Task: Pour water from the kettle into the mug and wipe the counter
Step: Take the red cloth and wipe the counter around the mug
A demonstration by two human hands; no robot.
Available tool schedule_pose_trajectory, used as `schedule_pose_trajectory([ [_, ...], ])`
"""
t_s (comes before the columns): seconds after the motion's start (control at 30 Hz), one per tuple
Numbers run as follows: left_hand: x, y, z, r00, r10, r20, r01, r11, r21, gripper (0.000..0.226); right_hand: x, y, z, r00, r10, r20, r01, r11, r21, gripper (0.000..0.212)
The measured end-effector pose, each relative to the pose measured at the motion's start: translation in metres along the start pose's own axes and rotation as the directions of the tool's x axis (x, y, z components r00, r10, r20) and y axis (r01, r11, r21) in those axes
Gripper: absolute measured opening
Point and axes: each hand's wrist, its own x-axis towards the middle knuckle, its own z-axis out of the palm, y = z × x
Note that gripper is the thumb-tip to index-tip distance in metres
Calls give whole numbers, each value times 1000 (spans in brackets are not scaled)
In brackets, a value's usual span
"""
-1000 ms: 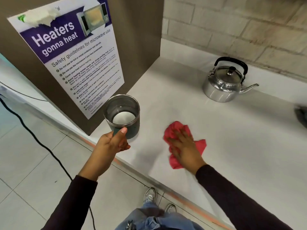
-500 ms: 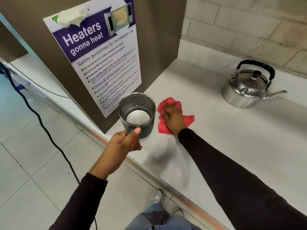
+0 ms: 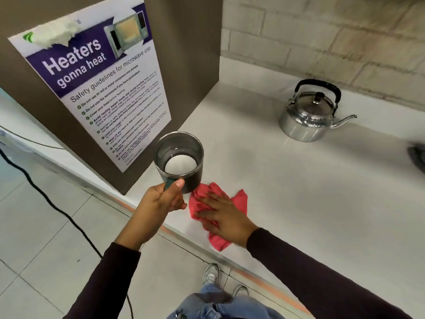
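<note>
My left hand [image 3: 161,202] grips the handle of a dark steel mug [image 3: 179,161] and holds it upright above the counter's front left corner; water shows inside it. My right hand [image 3: 224,215] lies flat, fingers spread, pressing a red cloth [image 3: 239,200] onto the white counter [image 3: 299,192] just right of the mug, near the front edge. The steel kettle [image 3: 305,113] with a black handle stands upright at the back of the counter, spout pointing right, well away from both hands.
A brown panel [image 3: 190,54] with a microwave safety poster [image 3: 101,93] rises at the counter's left end. A brick wall runs behind the kettle. A dark object [image 3: 417,156] sits at the right edge. A black cable [image 3: 46,199] crosses the tiled floor.
My right hand slid the red cloth from farther back on the counter toward the front edge, under the mug's right side. The mug stays held up in my left hand.
</note>
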Motion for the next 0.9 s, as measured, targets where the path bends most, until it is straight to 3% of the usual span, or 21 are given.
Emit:
schedule_pose_trajectory([
  [0.3, 16, -26, 40, 981, -13, 192, 6, 999, 37, 43, -79, 28, -35, 931, 303, -205, -305, 952, 24, 23],
  [0.4, 23, -35, 55, 967, -35, 253, 25, 999, 45, 43, -97, 35, -42, 870, 402, -284, -419, 908, -1, 23],
  [0.6, 36, -52, 72, 945, -61, 321, 43, 997, 63, 43, -109, 38, -59, 759, 594, -268, -637, 763, -112, 34],
  [0.73, 41, -57, 75, 937, -78, 341, 57, 996, 70, 43, -109, 31, -65, 637, 662, -394, -730, 683, -31, 28],
  [0.9, 48, -64, 76, 926, -78, 368, 55, 996, 72, 48, -110, 21, -66, 557, 685, -470, -738, 668, 97, 27],
])
